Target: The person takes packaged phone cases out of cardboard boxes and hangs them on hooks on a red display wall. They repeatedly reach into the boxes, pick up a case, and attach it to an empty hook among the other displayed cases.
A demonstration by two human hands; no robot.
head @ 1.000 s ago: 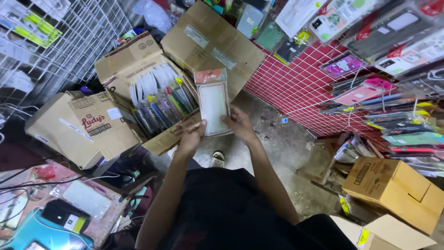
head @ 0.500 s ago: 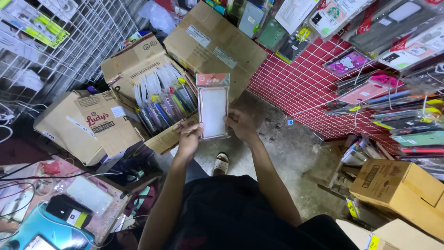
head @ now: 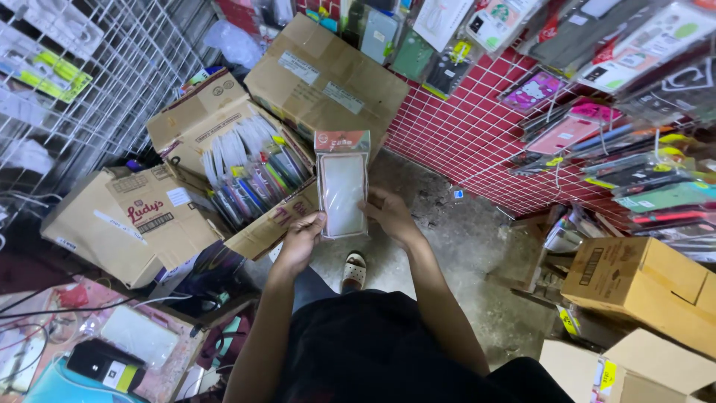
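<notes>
Head view: both hands hold one packaged phone case (head: 341,185) upright at its lower edge — left hand (head: 304,237) pinching the bottom-left corner, right hand (head: 389,214) closed on the bottom-right side. It sits above the open cardboard box (head: 246,168) of upright stocked cases, in front of the red wire grid (head: 477,142). Versus a second ago: the pack has straightened from a slight tilt and both grips are unchanged — it reads as being inspected, not yet placed anywhere.

Red-topped pale case packet (head: 341,192), red grid wall (head: 477,142)
</notes>
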